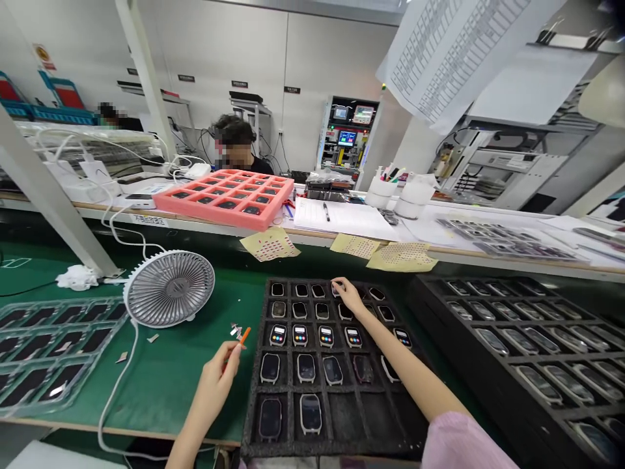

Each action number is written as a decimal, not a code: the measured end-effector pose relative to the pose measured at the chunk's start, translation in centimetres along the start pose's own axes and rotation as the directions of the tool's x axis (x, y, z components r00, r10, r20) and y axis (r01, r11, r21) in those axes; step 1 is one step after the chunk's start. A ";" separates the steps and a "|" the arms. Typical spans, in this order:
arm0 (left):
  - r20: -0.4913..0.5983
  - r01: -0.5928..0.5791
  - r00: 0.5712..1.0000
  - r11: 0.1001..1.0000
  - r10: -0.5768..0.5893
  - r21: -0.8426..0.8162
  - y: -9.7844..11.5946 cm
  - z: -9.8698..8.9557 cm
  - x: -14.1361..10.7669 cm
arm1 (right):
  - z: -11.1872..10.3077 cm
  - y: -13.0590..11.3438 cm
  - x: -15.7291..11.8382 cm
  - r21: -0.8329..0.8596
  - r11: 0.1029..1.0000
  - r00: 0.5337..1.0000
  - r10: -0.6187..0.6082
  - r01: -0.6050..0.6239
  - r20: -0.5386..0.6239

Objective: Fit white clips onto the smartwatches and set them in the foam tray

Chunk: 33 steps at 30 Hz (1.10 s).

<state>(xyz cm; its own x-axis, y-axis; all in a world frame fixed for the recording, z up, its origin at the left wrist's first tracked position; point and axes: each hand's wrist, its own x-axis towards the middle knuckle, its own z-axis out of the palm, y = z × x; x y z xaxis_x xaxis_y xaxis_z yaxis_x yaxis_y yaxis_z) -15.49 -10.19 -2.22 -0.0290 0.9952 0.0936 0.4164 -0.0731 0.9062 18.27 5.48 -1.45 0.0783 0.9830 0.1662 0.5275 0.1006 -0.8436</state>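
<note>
We log the left hand [215, 379] pinched closed on a slim orange tool [243, 335], held steady by the fingers above the green mat [180, 391]. The right hand [349, 297] reaches into the black foam tray [344, 417], its fingertips [336, 284] at a dark watch case [336, 290] in the far row; we cannot tell whether they grip it. Glossy, rounded watches with lit screens fill the matte cells.

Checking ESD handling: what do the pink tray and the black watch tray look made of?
The pink tray looks like matte foam, judging by its thick, soft-looking walls. The black tray also looks like foam, with a dull, speckled surface. Any conductive property can't be told from the look.
</note>
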 end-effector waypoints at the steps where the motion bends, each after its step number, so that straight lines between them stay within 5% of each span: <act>1: 0.044 0.003 0.999 0.998 0.000 -0.063 0.8 0.7 0.0 | 0.4 -0.8 -0.9 0.083 0.996 1.000 -0.013 0.013 0.002; 5: 0.317 0.086 0.948 0.949 0.015 -0.302 4.4 4.3 0.1 | 2.9 -5.3 -5.6 0.383 0.924 0.987 -0.068 0.008 0.142; 7: 0.360 0.102 0.932 0.925 0.040 -0.367 5.7 5.8 0.2 | 3.9 -7.7 -7.9 0.689 0.697 0.933 -0.083 -0.197 0.350; 10: 0.351 0.107 0.935 0.892 0.061 -0.440 6.9 6.9 0.3 | 4.7 -10.2 -10.2 0.779 0.514 0.876 -0.102 -0.359 0.472; 29: 0.344 0.069 0.934 0.903 0.091 -0.425 7.3 6.7 0.1 | 5.4 -11.2 -11.2 0.842 0.345 0.879 -0.085 -0.415 0.468; 33: 0.338 0.057 0.937 0.913 0.091 -0.404 7.0 6.4 0.1 | 5.3 -11.0 -11.1 0.831 0.410 0.891 -0.084 -0.377 0.446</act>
<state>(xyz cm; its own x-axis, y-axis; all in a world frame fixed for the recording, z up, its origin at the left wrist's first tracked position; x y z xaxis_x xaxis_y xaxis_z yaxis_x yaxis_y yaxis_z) -6.79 -10.20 1.48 0.3177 0.9477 0.0311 0.0113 -0.0366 0.9993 7.15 -5.68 3.31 -0.3512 0.9363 -0.0088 -0.5159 -0.2013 -0.8327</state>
